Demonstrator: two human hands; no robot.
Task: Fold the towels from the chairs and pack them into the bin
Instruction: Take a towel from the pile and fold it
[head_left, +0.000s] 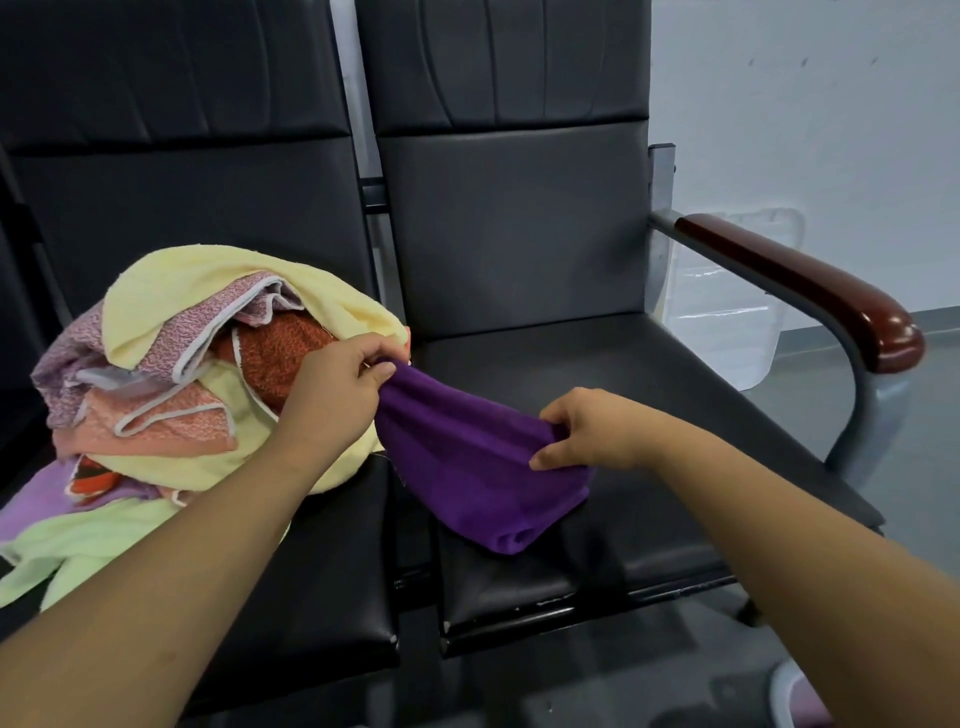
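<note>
Currently, in the head view, your left hand (332, 387) pinches one end of the purple towel (467, 467) right against the towel pile (171, 364), and your right hand (587, 436) grips its bunched middle a little to the pile's right, fingers curled into the cloth. The towel sags onto the seat (649, 405) just right of the pile; advise you find two adjacent corners and draw the edge taut before folding. The clear bin (727, 312) stands well right of the pile.

No legible text or labels.
</note>
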